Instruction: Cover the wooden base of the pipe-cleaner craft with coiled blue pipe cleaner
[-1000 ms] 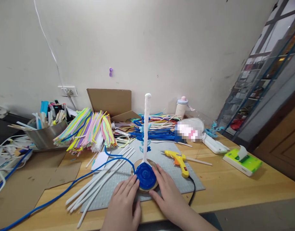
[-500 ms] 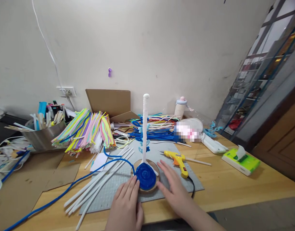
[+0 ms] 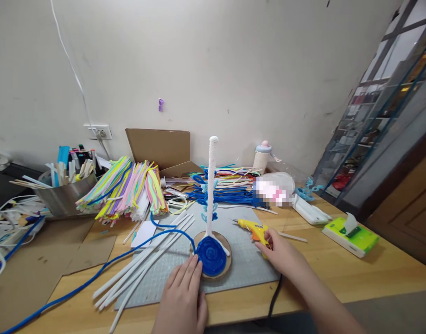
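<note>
A coil of blue pipe cleaner [image 3: 210,256] lies on a round wood slice [image 3: 229,264]. An upright white wrapped stem [image 3: 212,185] rises behind it, its white ends splayed at the base. My left hand [image 3: 183,287] rests with fingers stretched and together, fingertips touching the coil's lower left edge; its thumb lies apart, below. From beside those fingertips a long blue strand [image 3: 129,251] runs off to the left. My right hand [image 3: 280,253] is closed round the handle of a yellow hot glue gun [image 3: 251,226], which lies with its nozzle pointing left and a glue stick sticking out behind.
White pipe cleaners [image 3: 146,260] lie across the grey cutting mat [image 3: 247,273]. Behind are bundles of coloured pipe cleaners [image 3: 125,188], small blue looped shapes [image 3: 205,185] and a bottle [image 3: 262,157]. A tissue pack [image 3: 352,236] sits right; a metal pen holder [image 3: 65,197] stands left.
My right hand has left the wood slice's right side, moved right and taken hold of the glue gun's handle. My left hand has stayed at the coil. The view has shifted slightly.
</note>
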Motion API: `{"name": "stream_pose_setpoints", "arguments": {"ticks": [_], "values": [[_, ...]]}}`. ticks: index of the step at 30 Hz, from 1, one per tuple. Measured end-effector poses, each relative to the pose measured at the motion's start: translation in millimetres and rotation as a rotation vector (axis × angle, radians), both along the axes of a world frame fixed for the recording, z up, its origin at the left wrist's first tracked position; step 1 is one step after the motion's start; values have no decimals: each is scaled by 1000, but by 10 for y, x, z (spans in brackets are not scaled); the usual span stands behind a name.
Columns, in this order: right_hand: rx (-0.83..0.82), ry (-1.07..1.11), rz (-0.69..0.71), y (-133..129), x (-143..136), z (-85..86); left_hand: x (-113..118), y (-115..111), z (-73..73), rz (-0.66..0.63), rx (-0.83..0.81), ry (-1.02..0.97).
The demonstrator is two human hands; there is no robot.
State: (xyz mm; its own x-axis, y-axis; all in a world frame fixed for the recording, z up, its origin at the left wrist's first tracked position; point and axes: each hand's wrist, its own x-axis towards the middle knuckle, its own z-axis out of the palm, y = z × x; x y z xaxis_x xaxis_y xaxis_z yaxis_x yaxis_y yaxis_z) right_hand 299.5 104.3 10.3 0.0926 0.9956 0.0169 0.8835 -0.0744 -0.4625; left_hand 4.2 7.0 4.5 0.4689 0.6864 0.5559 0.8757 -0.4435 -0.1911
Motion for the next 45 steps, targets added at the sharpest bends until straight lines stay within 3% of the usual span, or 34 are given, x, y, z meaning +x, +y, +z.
{"name": "stream_pose_setpoints", "arguments": {"ticks": [4, 7, 10, 14, 19, 24, 30, 35, 40, 45], "values": [[15, -17, 43, -9, -52, -18, -13, -3, -13, 8, -14, 3], [32, -29, 88, 114, -20, 137, -14, -3, -24, 8, -20, -2], [180, -38, 94, 491, 50, 389, -9, -8, -31, 8, -29, -8], [128, -69, 77, 1197, 115, 592, -12, -19, -31, 8, -52, -20], [-31, -168, -26, 1756, 15, 469, -24, -1, -42, -6, -34, -20], [-41, -242, 59, 1896, -248, 296, -31, 15, -58, -22, -8, -17], [18, -265, 208, 1820, -426, 282, -37, 25, -42, -3, 17, 26], [74, -280, 205, 1588, -380, 579, -35, 29, -24, -3, 27, 33], [28, -296, 171, 826, -282, 815, -28, 22, -28, -9, 21, 11], [-170, -383, 101, 127, -159, 654, -29, 24, -49, -11, 2, -16]]}}
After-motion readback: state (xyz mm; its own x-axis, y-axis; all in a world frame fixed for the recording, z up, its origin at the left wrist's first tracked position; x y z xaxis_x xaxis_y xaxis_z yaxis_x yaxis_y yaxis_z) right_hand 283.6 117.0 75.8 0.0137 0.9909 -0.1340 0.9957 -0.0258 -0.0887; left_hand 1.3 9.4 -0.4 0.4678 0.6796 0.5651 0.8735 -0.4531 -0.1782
